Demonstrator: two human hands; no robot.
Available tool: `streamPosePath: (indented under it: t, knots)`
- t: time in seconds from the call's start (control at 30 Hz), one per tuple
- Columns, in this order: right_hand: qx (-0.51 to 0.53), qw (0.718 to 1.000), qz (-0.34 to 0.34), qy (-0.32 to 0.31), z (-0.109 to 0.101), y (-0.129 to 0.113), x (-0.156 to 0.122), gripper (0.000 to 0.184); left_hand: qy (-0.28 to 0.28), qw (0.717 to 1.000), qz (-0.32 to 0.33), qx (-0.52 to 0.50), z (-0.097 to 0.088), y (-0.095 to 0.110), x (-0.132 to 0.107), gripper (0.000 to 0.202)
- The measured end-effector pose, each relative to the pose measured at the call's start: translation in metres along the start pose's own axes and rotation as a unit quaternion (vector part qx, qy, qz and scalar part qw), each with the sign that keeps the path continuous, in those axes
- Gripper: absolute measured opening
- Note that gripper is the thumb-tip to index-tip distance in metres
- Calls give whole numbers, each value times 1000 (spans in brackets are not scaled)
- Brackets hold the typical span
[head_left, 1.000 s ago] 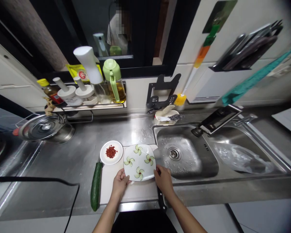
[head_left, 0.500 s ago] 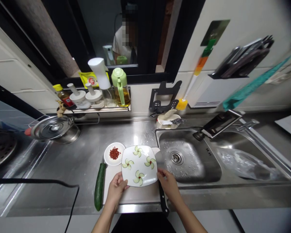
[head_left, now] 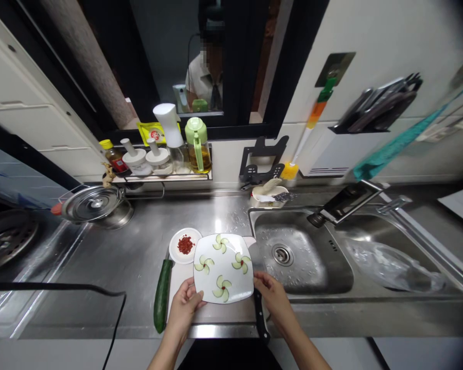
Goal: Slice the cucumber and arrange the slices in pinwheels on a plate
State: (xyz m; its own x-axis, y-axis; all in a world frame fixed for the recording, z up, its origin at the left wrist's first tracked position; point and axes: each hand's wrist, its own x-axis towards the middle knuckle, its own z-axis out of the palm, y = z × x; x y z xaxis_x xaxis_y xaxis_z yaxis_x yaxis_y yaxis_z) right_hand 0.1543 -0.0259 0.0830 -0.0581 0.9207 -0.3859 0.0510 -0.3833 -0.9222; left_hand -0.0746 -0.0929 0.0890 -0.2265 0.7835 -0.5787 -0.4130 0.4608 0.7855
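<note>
Between my hands is a white square plate with several pinwheels of cucumber slices, at least some with red bits at the centre. My left hand pinches its lower left edge, thumb on the rim. The right edge is gripped by my right hand. Beneath the plate lies a pale cutting board, mostly covered. A small round plate of chopped red pieces sits at its upper left, and a cucumber lies along its left side. A black-handled knife rests by my right hand, its blade partly hidden.
A double steel sink is on the right, with a plastic bag in the far basin. A lidded pot stands at left. Bottles and jars fill a rack under the window. A black cable crosses the lower left.
The camera view has shifted slightly, so the scene sits a little lower and further right. Both hands keep hold of the plate, which looks slightly larger.
</note>
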Motion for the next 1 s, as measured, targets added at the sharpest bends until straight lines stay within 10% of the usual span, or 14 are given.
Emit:
streamPosePath:
  t: [0.67,0.83,1.0]
  knots:
    - [178,981,63,-38,16,4,-8,51,-33,999,-34,18,10,0,-6,61]
    - [209,972,98,-42,-20,-2,-11,57,-69,997,-41,-12,14,2,-7,65]
    - [181,972,147,-38,-104,-6,-27,59,-53,998,-27,8,3,2,2,59]
